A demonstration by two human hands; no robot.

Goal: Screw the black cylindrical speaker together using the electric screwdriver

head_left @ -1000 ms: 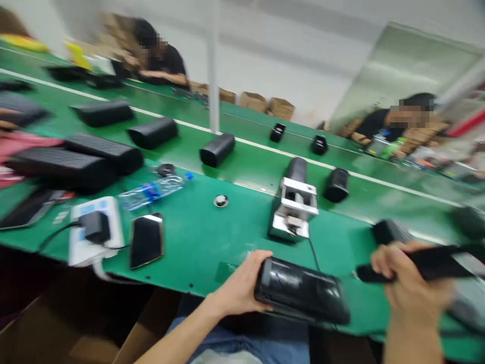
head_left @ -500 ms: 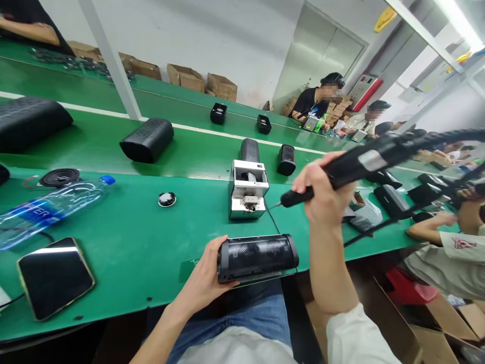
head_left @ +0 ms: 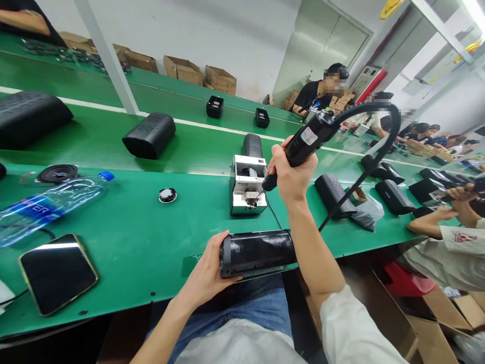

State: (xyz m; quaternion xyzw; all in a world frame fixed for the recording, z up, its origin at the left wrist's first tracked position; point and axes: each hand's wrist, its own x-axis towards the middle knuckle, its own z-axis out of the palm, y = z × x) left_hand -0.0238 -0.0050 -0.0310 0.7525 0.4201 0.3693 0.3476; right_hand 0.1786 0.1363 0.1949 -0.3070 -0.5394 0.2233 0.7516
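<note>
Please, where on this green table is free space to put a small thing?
Bare green tabletop lies between the phone and the left hand, and between the small round part and the white machine. The left end is crowded with the bottle and black speaker.

Phone (head_left: 58, 274) on table (head_left: 132, 253), bottle (head_left: 55, 203) behind it — speaker case (head_left: 253, 253) to right, machine (head_left: 241, 186) beyond

Screwdriver (head_left: 316, 130) black; casing (head_left: 259, 250) black, dotted; machine (head_left: 248, 184) white-fronted; tabletop (head_left: 144, 258) green.
</note>
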